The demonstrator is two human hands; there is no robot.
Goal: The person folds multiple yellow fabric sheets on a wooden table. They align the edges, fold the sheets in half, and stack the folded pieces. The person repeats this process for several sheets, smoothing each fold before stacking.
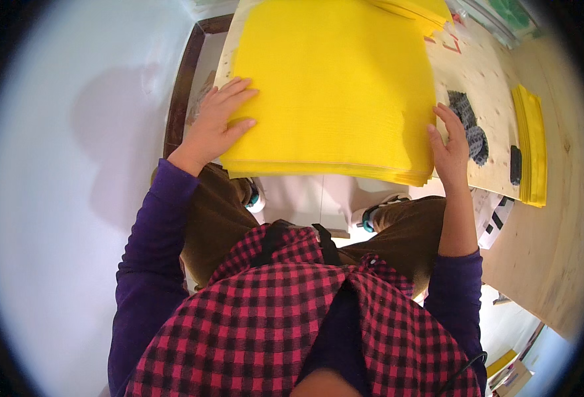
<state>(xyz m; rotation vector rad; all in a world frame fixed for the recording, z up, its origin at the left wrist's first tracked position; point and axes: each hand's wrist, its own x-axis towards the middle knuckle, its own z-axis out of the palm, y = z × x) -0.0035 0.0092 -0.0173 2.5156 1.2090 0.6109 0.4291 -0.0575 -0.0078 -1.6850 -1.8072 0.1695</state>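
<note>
A wide stack of yellow fabric sheets (335, 86) lies on the wooden table in front of me, its layered near edge hanging slightly over the table's front. My left hand (220, 119) rests at the stack's left edge, fingers spread with the tips on the yellow top sheet. Along the right edge, my right hand (449, 142) stands upright against the side of the stack, its thumb and fingers apart. Neither hand grips anything.
Dark grey printed scraps (469, 129) lie right of my right hand, with a small black block (516, 165) beyond. A folded yellow bundle (532, 145) sits at the table's right edge. More yellow sheets (418, 12) lie at the back. A white wall (60, 198) stands at left.
</note>
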